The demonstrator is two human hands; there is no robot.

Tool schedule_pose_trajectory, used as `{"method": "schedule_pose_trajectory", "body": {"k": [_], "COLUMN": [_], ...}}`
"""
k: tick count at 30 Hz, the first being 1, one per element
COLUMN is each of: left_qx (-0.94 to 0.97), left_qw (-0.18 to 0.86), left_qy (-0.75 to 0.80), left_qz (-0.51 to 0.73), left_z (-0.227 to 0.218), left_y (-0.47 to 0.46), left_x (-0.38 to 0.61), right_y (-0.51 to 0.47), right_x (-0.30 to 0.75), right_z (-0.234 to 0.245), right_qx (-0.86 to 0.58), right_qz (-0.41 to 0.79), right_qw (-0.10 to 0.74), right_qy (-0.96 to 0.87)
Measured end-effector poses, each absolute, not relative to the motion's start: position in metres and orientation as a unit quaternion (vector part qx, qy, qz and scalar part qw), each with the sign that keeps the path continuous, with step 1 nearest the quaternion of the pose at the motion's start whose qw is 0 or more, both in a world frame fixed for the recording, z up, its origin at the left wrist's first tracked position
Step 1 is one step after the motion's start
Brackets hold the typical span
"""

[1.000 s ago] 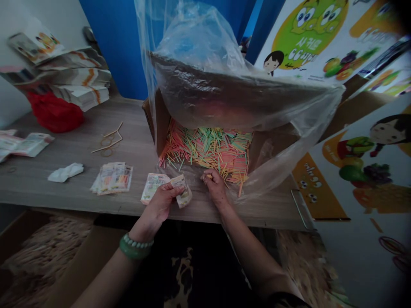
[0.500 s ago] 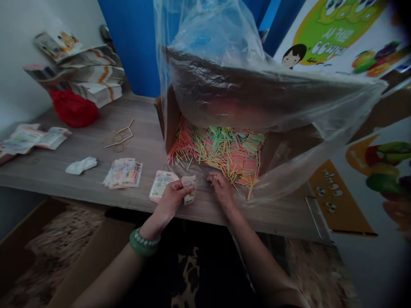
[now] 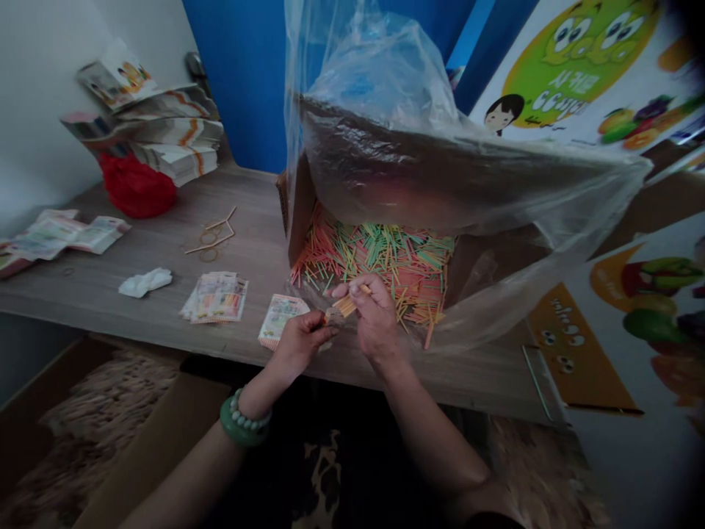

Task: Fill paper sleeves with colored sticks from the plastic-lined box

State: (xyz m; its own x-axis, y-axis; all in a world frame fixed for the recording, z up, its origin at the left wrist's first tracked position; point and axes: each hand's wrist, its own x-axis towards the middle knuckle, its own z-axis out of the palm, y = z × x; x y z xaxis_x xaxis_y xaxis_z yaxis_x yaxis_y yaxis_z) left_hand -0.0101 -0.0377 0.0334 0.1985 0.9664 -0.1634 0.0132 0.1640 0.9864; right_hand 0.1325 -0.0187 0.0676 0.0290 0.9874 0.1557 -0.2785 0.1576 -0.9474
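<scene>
My left hand pinches a small printed packet by its side, with its mouth turned toward my right hand. Between the fingers of my right hand is a small bundle of orange-yellow sticks, its tips at the packet's mouth; whether they are inside it I cannot tell. Just beyond both hands, a cardboard box lined with clear plastic lies open toward me, with many pink, green and yellow sticks heaped in it. Beside my left hand lies a stack of flat printed packets.
Filled packets lie left of the stack, near a crumpled white tissue. Rubber bands and a bent stick lie farther back. A red plastic bag and stacked cartons stand at the back left. Clear plastic sheeting drapes the box.
My right hand has risen from the table by the loose sticks and come left to the packet, now showing a bundle of sticks. My left hand has tilted the packet toward it.
</scene>
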Motion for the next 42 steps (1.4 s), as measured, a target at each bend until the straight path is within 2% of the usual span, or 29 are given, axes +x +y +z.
{"method": "schedule_pose_trajectory", "body": {"k": [8,12,18,25,27,30,33,38,42], "left_qx": [0.479,0.468,0.497,0.39,0.378,0.374,0.402,0.486,0.451], "left_qw": [0.627,0.64,0.59,0.681,0.692,0.697,0.676,0.579,0.515], "left_qy": [0.471,0.455,0.434,0.358,0.352,0.355,0.376,0.42,0.507], "left_qz": [0.394,0.406,0.465,0.505,0.505,0.498,0.49,0.503,0.523], "left_z": [0.033,0.034,0.036,0.033,0.032,0.031,0.033,0.045,0.051], "left_y": [-0.042,-0.041,-0.037,-0.031,-0.031,-0.032,-0.035,-0.043,-0.038], "left_x": [-0.015,-0.013,-0.009,-0.017,-0.019,-0.018,-0.017,-0.028,-0.07], "right_y": [-0.023,-0.022,-0.022,-0.022,-0.022,-0.026,-0.03,-0.036,-0.035], "right_x": [0.137,0.141,0.144,0.16,0.159,0.155,0.149,0.133,0.116], "right_z": [0.056,0.055,0.046,0.027,0.019,0.014,0.019,0.023,0.013], "right_qx": [-0.392,-0.38,-0.373,-0.43,-0.47,-0.496,-0.482,-0.46,-0.463], "right_qz": [0.551,0.571,0.587,0.552,0.524,0.49,0.489,0.514,0.496], "right_qw": [0.555,0.492,0.447,0.467,0.446,0.462,0.461,0.427,0.358], "right_qy": [-0.485,-0.536,-0.563,-0.541,-0.553,-0.549,-0.562,-0.586,-0.641]}}
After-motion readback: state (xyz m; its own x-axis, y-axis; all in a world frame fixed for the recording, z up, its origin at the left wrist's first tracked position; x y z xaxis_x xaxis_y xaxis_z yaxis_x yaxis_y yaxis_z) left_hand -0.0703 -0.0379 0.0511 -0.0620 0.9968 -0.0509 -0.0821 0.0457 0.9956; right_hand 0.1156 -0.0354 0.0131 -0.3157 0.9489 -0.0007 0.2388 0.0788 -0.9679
